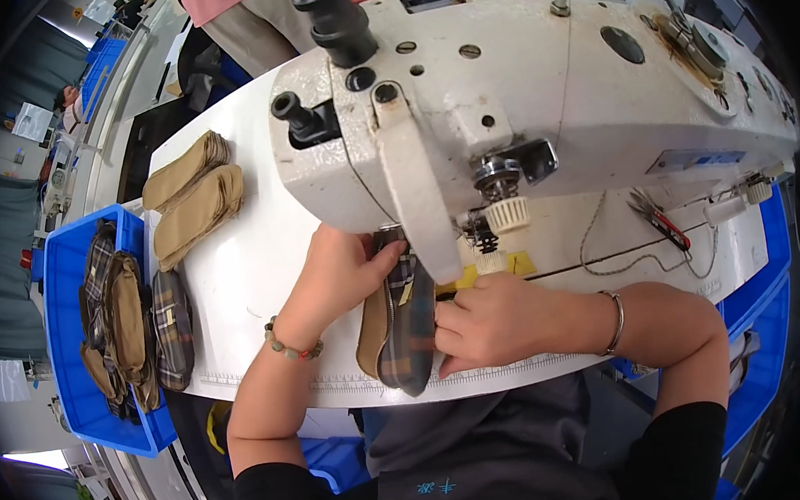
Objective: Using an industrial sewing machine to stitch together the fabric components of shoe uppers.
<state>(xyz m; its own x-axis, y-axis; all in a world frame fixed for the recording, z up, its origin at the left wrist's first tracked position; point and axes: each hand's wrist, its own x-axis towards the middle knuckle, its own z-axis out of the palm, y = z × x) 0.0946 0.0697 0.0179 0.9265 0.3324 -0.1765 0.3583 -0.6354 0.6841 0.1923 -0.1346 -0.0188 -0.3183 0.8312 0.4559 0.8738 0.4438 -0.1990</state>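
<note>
Pinching one dark-plaid fabric pouch, our left grip is closed; right grip curls alongside, hold unclear. One blue plastic bin holds several pouches.

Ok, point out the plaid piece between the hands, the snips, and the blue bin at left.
Plaid piece (412,332): head view, on its plaid side.
Snips (670,230): head view, on the red handle.
Blue bin (64,319): head view, on its left wall.

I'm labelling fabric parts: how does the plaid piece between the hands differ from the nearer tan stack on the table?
The plaid piece is dark and checked; the tan stack is plain. The plaid piece lies between the left hand and right hand; the tan stack lies untouched. Both are elongated.
</note>
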